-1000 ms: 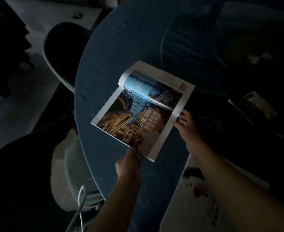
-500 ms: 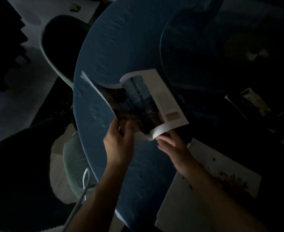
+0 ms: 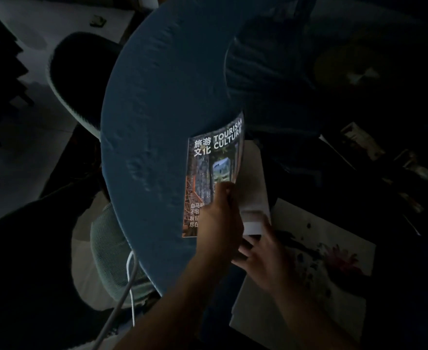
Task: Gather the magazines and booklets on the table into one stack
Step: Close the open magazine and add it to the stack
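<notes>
A magazine [image 3: 209, 162] with a "Tourism Culture" cover is nearly closed above the round blue table [image 3: 157, 102]. Its front cover tilts up over pale inner pages [image 3: 253, 183]. My left hand [image 3: 220, 218] grips the cover's near right part, thumb over the cover's edge. My right hand [image 3: 263, 253] holds the lower end of the pale pages from below. A large white booklet with a dark floral print [image 3: 308, 281] lies at the table's near right, partly under my right arm. More printed matter [image 3: 367, 142] lies in the dark at the right.
A dark chair [image 3: 81, 72] stands at the table's far left. A green cushioned chair [image 3: 111, 251] sits under the near edge, with a white cable [image 3: 129, 286] hanging by it. The scene is very dim, and the right side is almost black.
The magazine lay open flat on the table. My left hand folded its left half over to the right, and now the front cover faces up. Both hands shifted right with it.
</notes>
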`<state>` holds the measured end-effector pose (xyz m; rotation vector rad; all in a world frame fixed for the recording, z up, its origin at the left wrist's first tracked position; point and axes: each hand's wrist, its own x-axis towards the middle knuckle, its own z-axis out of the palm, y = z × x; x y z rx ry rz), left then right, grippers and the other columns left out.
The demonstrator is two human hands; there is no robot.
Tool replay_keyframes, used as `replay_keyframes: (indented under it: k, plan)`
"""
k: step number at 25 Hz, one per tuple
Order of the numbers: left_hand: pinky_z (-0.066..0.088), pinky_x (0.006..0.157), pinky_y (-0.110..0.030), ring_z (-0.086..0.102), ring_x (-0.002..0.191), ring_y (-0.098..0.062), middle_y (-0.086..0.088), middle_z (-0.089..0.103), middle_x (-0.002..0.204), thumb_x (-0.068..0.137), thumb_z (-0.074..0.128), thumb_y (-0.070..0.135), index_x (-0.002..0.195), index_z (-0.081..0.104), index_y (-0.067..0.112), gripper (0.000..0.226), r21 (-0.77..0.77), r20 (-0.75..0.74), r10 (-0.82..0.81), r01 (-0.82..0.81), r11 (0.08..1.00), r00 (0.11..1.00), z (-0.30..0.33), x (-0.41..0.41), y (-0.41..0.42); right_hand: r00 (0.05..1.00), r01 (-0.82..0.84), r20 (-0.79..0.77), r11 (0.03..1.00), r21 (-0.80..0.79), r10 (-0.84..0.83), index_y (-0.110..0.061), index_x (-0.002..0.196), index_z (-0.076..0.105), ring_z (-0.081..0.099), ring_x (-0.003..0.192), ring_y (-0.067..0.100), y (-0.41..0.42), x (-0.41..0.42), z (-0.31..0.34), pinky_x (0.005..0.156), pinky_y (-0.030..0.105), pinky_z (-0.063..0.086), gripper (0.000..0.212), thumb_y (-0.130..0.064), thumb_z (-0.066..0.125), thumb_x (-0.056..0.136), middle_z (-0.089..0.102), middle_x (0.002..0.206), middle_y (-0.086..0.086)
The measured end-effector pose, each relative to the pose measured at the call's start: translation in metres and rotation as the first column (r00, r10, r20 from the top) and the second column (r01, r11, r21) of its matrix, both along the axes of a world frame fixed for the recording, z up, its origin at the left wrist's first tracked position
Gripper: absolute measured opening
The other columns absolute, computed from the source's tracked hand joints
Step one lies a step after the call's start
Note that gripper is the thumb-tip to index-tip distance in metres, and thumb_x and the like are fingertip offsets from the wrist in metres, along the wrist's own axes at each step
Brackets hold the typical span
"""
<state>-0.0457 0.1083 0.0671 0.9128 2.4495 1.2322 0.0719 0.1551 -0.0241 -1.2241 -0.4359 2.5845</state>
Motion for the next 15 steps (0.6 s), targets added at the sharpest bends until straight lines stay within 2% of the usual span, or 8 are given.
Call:
replay_keyframes:
  k: [2,4,7,8,9,11,13,15]
  plan:
    - [0.043,0.039,-0.013,0.055,0.045,-0.006,0.007,0.061,0.061,0.098,0.054,0.007,0.121,0.058,0.013,0.025,-0.052,0.039,-0.079,0.081,0.995,0.996,-0.018,0.016,0.004,0.995,-0.061,0.082,0.994,0.091,0.054,-0.029,0.128,0.059,0.055,0.123,0.032,0.013,0.009,0.001,0.088,0.058,0.052,0.068,-0.072,0.060,0.075,0.058,0.137,0.009]
    - [0.057,0.055,-0.029,0.068,0.061,-0.016,-0.002,0.073,0.080,0.094,0.058,0.002,0.134,0.053,0.014,0.042,-0.094,0.061,-0.180,0.185,0.978,0.982,-0.033,0.029,0.001,0.976,-0.185,0.160,0.950,0.251,0.148,-0.029,0.126,0.060,0.060,0.118,0.026,0.026,0.012,0.002,0.090,0.051,0.053,0.078,-0.078,0.063,0.066,0.065,0.128,0.004]
    - [0.057,0.053,-0.027,0.066,0.061,-0.011,-0.002,0.075,0.084,0.097,0.055,0.020,0.134,0.055,0.020,0.036,-0.087,-0.054,-0.291,0.286,0.954,0.955,-0.041,0.034,-0.006,0.955,-0.273,0.199,0.917,0.292,0.221,-0.030,0.113,0.066,0.073,0.090,0.017,0.044,0.001,0.012,0.065,0.036,0.058,0.057,-0.071,0.061,0.074,0.077,0.100,-0.003]
    - [0.057,0.054,-0.027,0.067,0.062,-0.009,-0.002,0.075,0.085,0.100,0.047,0.032,0.126,0.061,0.019,0.032,-0.043,-0.025,-0.314,0.312,0.949,0.949,-0.041,0.033,-0.010,0.940,-0.306,0.251,0.897,0.319,0.232,-0.033,0.112,0.066,0.073,0.089,0.020,0.048,-0.004,0.015,0.063,0.037,0.059,0.044,-0.063,0.061,0.081,0.076,0.102,-0.001]
    - [0.060,0.056,-0.030,0.070,0.065,-0.011,-0.005,0.076,0.087,0.101,0.036,0.044,0.116,0.066,0.015,0.044,0.002,0.069,-0.310,0.311,0.951,0.948,-0.041,0.029,-0.015,0.913,-0.352,0.334,0.866,0.355,0.234,-0.034,0.113,0.064,0.072,0.093,0.024,0.051,-0.010,0.016,0.066,0.040,0.060,0.031,-0.052,0.059,0.088,0.074,0.109,0.002]
    - [0.060,0.059,-0.039,0.072,0.066,-0.019,-0.010,0.076,0.084,0.100,0.024,0.055,0.095,0.071,0.009,0.067,0.002,0.256,-0.155,0.160,0.987,0.954,-0.047,0.012,-0.028,0.891,-0.370,0.408,0.841,0.395,0.200,-0.033,0.118,0.061,0.070,0.094,0.028,0.053,-0.014,0.019,0.068,0.042,0.060,0.022,-0.030,0.052,0.098,0.070,0.117,0.006]
    - [0.057,0.060,-0.043,0.068,0.069,-0.026,-0.013,0.072,0.084,0.102,0.035,0.042,0.092,0.069,0.007,0.050,-0.057,0.139,0.024,-0.016,0.998,0.990,-0.057,-0.014,-0.043,0.911,-0.335,0.369,0.851,0.405,0.183,-0.029,0.126,0.057,0.072,0.089,0.025,0.051,-0.013,0.025,0.063,0.039,0.060,0.029,-0.021,0.050,0.100,0.071,0.112,0.002]
    - [0.052,0.070,-0.039,0.062,0.084,-0.029,-0.015,0.068,0.098,0.099,0.051,0.028,0.104,0.065,0.006,0.027,-0.133,-0.039,0.102,-0.106,0.985,0.994,-0.062,-0.033,-0.055,0.932,-0.281,0.335,0.854,0.438,0.135,-0.023,0.132,0.054,0.071,0.096,0.027,0.047,-0.002,0.036,0.074,0.044,0.060,0.034,-0.017,0.052,0.099,0.072,0.114,0.003]
